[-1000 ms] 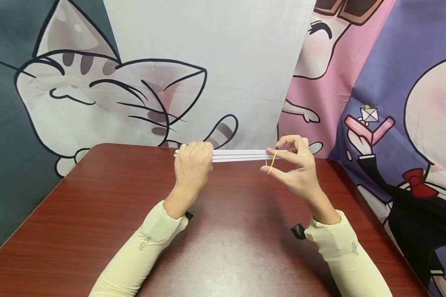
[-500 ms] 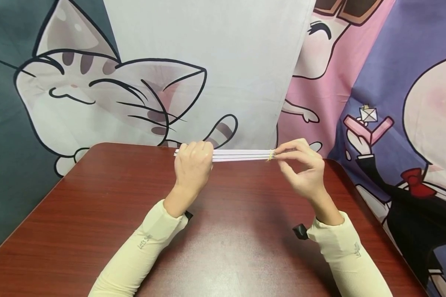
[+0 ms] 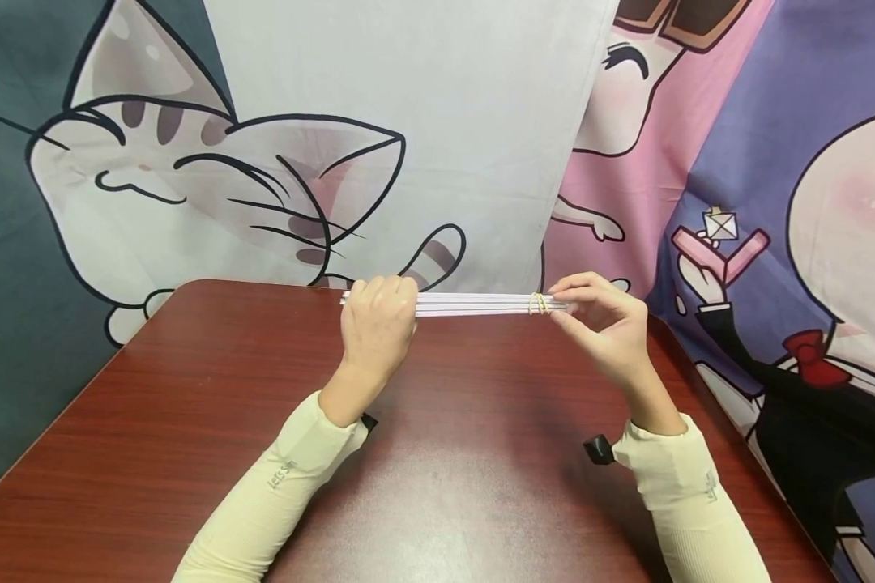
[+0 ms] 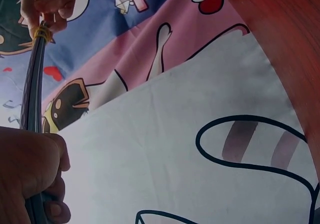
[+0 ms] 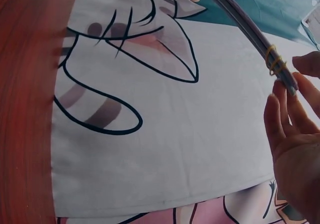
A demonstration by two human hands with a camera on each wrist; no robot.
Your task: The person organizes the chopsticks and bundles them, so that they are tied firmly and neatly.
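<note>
A bundle of slender, straight, pale sticks is held level above the far part of the table. My left hand grips it in a fist near its left end, with short ends poking out past the fingers. Around the right end a yellow rubber band is wound in several loops. My right hand has thumb and fingertips at the very tips, just beyond the band. In the right wrist view, the right fingertips meet the bundle's end below the rubber band. The left palm hides part of the sticks.
The reddish-brown wooden table spreads beneath both forearms. Behind it hangs a cloth backdrop with a cartoon cat, and a second cartoon drape stands at the right. A small black wrist camera sits beside the right cuff.
The rubber band, earlier stretched between the right thumb and fingers, now sits wound around the bundle. My right hand has shifted slightly right, to the stick tips. My left hand stays in place.
</note>
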